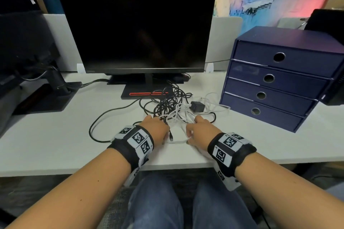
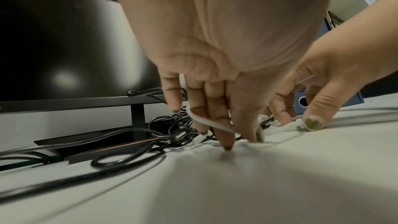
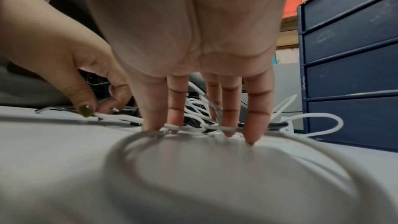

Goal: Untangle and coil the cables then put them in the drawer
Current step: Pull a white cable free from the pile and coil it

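Your left hand (image 1: 156, 126) pinches the white cable (image 1: 176, 141) between thumb and forefinger. Your right hand (image 1: 200, 129) pins it to the desk (image 1: 55, 145) with straight fingertips, evidently to isolate one strand. The tangle (image 1: 171, 106) lies just beyond; the drawers (image 1: 279, 80) are shut.

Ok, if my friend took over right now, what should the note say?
Left hand pinches a white cable on the desk.
Right hand is open, fingertips pressing the cables.
Black and white cables lie tangled before the monitor; blue drawer unit to their right, all four drawers shut.
Done: nothing coiled or stowed.
Left: untangle, coil each, open a drawer, put them in.
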### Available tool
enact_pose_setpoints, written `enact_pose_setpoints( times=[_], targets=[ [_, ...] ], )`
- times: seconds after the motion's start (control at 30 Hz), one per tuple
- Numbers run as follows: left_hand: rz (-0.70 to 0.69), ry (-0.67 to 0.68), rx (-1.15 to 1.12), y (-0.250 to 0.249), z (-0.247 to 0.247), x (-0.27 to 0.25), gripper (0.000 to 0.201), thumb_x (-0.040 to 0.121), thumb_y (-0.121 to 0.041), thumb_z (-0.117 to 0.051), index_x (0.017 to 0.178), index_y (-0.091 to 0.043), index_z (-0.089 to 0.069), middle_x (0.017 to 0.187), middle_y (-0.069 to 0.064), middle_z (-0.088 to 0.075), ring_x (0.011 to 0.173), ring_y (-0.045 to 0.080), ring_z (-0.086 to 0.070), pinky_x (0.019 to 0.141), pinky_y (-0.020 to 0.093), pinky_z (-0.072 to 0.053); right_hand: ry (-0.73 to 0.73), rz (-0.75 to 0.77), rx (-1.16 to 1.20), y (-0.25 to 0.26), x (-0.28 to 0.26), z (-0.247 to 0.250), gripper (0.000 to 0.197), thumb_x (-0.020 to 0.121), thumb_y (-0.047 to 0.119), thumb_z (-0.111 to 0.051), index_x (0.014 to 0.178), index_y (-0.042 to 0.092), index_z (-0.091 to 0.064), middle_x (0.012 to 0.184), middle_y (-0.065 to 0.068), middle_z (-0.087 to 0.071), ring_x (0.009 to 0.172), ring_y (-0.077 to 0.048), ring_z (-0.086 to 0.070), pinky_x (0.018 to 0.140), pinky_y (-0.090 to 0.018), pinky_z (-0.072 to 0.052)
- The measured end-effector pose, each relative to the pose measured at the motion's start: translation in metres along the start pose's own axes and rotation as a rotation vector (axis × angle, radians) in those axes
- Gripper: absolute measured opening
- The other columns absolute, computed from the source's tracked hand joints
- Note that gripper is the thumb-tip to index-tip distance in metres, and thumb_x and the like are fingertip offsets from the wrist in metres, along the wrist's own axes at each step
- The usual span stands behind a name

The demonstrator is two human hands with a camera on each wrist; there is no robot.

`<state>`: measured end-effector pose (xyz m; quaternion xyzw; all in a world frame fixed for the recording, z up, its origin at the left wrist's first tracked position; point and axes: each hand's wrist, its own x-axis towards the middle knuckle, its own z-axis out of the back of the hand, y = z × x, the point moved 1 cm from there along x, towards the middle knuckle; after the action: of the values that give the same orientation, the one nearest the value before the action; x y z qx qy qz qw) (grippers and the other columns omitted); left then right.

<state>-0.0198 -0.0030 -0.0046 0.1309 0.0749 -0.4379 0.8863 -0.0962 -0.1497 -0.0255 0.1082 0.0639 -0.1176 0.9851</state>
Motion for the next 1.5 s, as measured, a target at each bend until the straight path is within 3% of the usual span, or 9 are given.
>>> enact_pose_setpoints(
  times=[0.17,0.27,0.53,0.8,1.0,1.13,1.27,1.4,1.5],
  targets=[
    [-0.014,-0.162,-0.227,0.002,-0.003,-0.005,0.023,0.087,-0.004,-0.050,0.092,-0.024,-0.061,0.100,-0.003,-0.060,0.100,0.018,-0.052,0.083,0.027,-0.043,-0.047,0.018,0.063,-0.003,-0.002,0.001,0.010,0.084,0.020,-0.067,0.092,0.017,-0.062,0.111,-0.003,-0.048,0.097,-0.024,-0.056,0.084,-0.033,-0.047],
    [-0.019,-0.276,-0.358,0.006,0.001,-0.006,0.018,0.085,-0.008,-0.055,0.085,-0.026,-0.057,0.092,-0.005,-0.059,0.096,0.015,-0.051,0.082,0.030,-0.045,-0.053,0.007,0.124,-0.008,-0.002,0.004,0.022,0.083,0.021,-0.067,0.105,0.020,-0.061,0.116,-0.001,-0.048,0.100,-0.021,-0.055,0.081,-0.026,-0.042],
    [0.044,-0.428,-0.671,0.014,0.016,0.007,0.015,0.091,-0.020,-0.058,0.102,-0.028,-0.065,0.087,-0.005,-0.061,0.077,0.011,-0.057,0.065,0.020,-0.042,-0.122,-0.051,0.312,-0.022,0.005,0.020,0.042,0.092,0.007,-0.048,0.130,0.022,-0.055,0.131,-0.005,-0.052,0.117,-0.023,-0.052,0.094,-0.024,-0.037],
    [0.141,-0.420,-0.677,0.017,0.014,0.037,0.031,0.088,-0.020,-0.063,0.117,-0.030,-0.057,0.095,-0.008,-0.044,0.072,0.002,-0.047,0.065,0.017,-0.038,-0.393,-0.042,0.588,-0.034,0.019,0.045,0.038,0.093,-0.002,-0.042,0.098,0.023,-0.069,0.103,0.005,-0.064,0.076,-0.006,-0.055,0.059,-0.008,-0.039],
    [0.209,-0.370,-0.698,0.014,0.033,0.045,0.047,0.091,-0.030,-0.058,0.136,-0.028,-0.045,0.109,0.001,-0.056,0.083,0.012,-0.055,0.075,0.027,-0.045,-0.504,0.019,0.713,-0.036,0.025,0.065,0.040,0.094,-0.002,-0.041,0.088,0.029,-0.066,0.088,0.005,-0.066,0.072,-0.003,-0.055,0.057,-0.012,-0.040],
    [0.203,-0.355,-0.616,0.010,0.048,0.048,0.035,0.093,-0.035,-0.053,0.128,-0.028,-0.055,0.118,0.001,-0.057,0.102,0.019,-0.057,0.093,0.037,-0.047,-0.607,0.127,0.785,-0.035,0.023,0.081,0.042,0.093,-0.003,-0.044,0.082,0.033,-0.063,0.083,0.007,-0.065,0.069,-0.006,-0.055,0.061,-0.020,-0.044],
    [0.225,-0.432,-0.661,0.006,0.057,0.053,0.028,0.091,-0.038,-0.058,0.117,-0.028,-0.060,0.104,-0.002,-0.053,0.083,0.014,-0.054,0.077,0.030,-0.046,-0.650,0.198,0.881,-0.036,0.019,0.093,0.043,0.090,-0.006,-0.043,0.084,0.031,-0.064,0.085,0.003,-0.067,0.081,-0.030,-0.058,0.072,-0.042,-0.051],
    [0.166,-0.608,-0.831,0.005,0.065,0.056,0.019,0.097,-0.030,-0.050,0.106,-0.026,-0.067,0.090,-0.008,-0.047,0.075,0.003,-0.049,0.062,0.015,-0.035,-0.691,0.239,0.978,-0.037,0.013,0.102,0.041,0.090,-0.010,-0.041,0.088,0.024,-0.064,0.089,0.000,-0.068,0.079,-0.013,-0.059,0.066,-0.026,-0.052],
    [0.110,-0.742,-0.947,0.005,0.075,0.050,0.022,0.098,-0.028,-0.048,0.099,-0.025,-0.069,0.090,-0.003,-0.051,0.075,0.010,-0.055,0.068,0.024,-0.045,-0.669,0.183,0.973,-0.043,0.012,0.100,0.042,0.089,-0.011,-0.040,0.090,0.025,-0.063,0.095,0.004,-0.067,0.067,-0.001,-0.053,0.063,-0.016,-0.048]
  ],
)
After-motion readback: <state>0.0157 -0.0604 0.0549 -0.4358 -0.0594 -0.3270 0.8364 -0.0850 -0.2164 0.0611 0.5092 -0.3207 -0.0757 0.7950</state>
